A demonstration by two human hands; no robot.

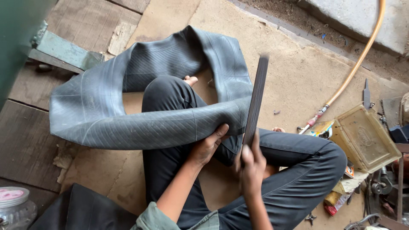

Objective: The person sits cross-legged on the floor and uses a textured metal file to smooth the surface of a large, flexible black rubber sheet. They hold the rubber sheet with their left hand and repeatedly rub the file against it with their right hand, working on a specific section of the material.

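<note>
Two bare hands work one grey inner tube on a workshop floor. The left hand [209, 147] is pressed against the tube, thumb over its top and fingers under, pinning a section of the inner tube [128, 123] across the person's bent knee. The right hand [252, 167] is closed in a fist round the lower end of one long, flat, dark file or rasp [256, 100], held upright with its blade just beside the pinned section of rubber; whether blade and rubber touch cannot be told. The limp tube loops around the knee and spreads over the sandy floor towards the wooden planks [25, 140] along the floor's left edge.

A likely hazard: the tool's edge passes close to the left thumb, and a slip on the soft, yielding rubber could catch it or gouge the tube.

Further out, one orange hose [358, 59] runs to the top edge, one yellowish plastic tray [366, 138] sits amid small tools at the right edge, and one glass jar [17, 208] stands at the bottom-left corner.
</note>
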